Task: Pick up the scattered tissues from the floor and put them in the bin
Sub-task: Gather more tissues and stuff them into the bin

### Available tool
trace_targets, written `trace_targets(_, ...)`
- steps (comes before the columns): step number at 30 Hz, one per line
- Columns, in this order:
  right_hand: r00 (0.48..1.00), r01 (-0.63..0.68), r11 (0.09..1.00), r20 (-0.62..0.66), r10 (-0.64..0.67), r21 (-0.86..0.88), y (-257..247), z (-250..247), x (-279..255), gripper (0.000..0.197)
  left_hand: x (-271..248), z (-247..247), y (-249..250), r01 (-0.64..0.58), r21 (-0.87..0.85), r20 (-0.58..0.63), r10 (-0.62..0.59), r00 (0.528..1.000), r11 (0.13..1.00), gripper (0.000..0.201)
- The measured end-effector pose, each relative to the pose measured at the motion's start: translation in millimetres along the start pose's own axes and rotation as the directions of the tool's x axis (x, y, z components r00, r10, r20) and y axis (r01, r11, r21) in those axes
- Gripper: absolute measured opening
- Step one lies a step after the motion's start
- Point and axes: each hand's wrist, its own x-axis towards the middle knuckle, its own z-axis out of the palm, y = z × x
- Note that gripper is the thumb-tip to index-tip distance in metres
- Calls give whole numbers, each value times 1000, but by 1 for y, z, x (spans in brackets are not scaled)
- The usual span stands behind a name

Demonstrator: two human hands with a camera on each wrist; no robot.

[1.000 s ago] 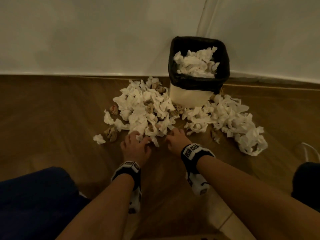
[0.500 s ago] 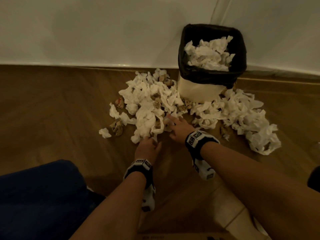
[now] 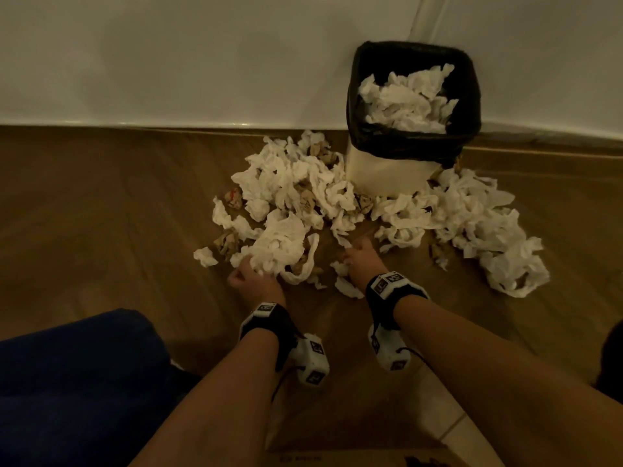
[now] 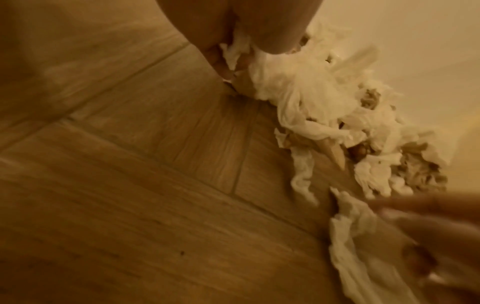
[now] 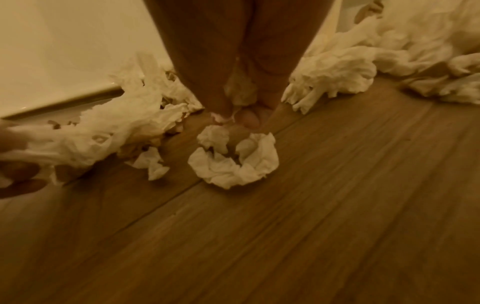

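Tissues [image 3: 303,197] are seen scattered on the wooden floor [image 3: 101,214] in the centre of the head view, heaped left of and in front of the bin [image 3: 387,173], with a second heap [image 3: 478,227] spread to the bin's lower right. Brown crumpled bits are mixed into the white heap. The bin is placed upper right of the frame against the white wall [image 3: 168,62], lined with a black bag [image 3: 364,96] and already filled with white tissues [image 3: 408,99].

The left hand [image 3: 251,281] is seen at the near edge of the heap, its fingers [image 4: 221,59] curled round a bunch of tissues [image 3: 279,247]; in the left wrist view the bunch [image 4: 280,82] is gripped between thumb and fingers, trailing toward the floor.

The right hand [image 3: 362,261] is placed just right of centre, low to the floor, fingers [image 5: 249,119] curled and pinching a small tissue wad [image 5: 240,92] in the right wrist view. A loose ring-shaped tissue [image 5: 233,160] is seen on the floor just below those fingers, apart from the grip. Another small scrap [image 5: 152,164] lies to its left.

Camera bands are worn on both wrists. A dark blue trouser leg [image 3: 67,382] fills the lower left of the head view.
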Motion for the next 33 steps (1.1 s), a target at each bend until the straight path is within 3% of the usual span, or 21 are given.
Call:
trace_targets(4, 998, -51, 992, -15, 53, 117, 6, -5, -4, 31, 11, -3, -5, 52, 55, 50, -55, 997, 997, 44)
trace_targets(6, 994, -78, 980, -66, 92, 184, 9, -4, -5, 28, 15, -6, -3, 75, 50, 4, -76, 997, 996, 31)
trace_targets(10, 962, -88, 912, -203, 182, 402, 15, 13, -9, 25, 18, -9, -1, 142, 187, 63, -156, 986, 972, 33)
trace_targets(13, 991, -99, 943, -52, 122, 318, 15, 25, -10, 55, 15, -13, 1, 167, 267, 87, -197, 977, 949, 42)
trace_targets(16, 993, -103, 971, 77, 88, 216, 9, 33, -10, 75, 9, -11, -1, 84, 346, 197, -160, 967, 934, 49)
trace_targets(20, 992, -97, 992, 89, 89, 85, 4, 31, -14, 40, 3, -7, -5, 117, 171, 240, -156, 958, 978, 48)
trace_targets(23, 995, -102, 978, 17, 101, 180, 6, 25, -18, 5, -1, -8, -2, 149, 18, 201, -150, 968, 989, 43)
trace_targets(25, 990, -125, 960, -26, 136, 250, 11, 24, -19, 33, 0, -10, 1, 156, -16, 168, -151, 974, 988, 44)
trace_targets(28, 981, -146, 889, -55, 188, 435, 19, 21, -25, 23, 4, -12, 5, 103, 104, 153, -118, 981, 989, 39)
trace_targets(29, 977, -138, 863, -74, 198, 485, 21, 21, -26, 28, 5, -13, 6, 107, 124, 166, -127, 978, 986, 39)
trace_targets(33, 971, -149, 841, -86, 225, 520, 28, 15, -32, 25, 2, -18, 11, 162, 84, 193, -175, 965, 983, 41)
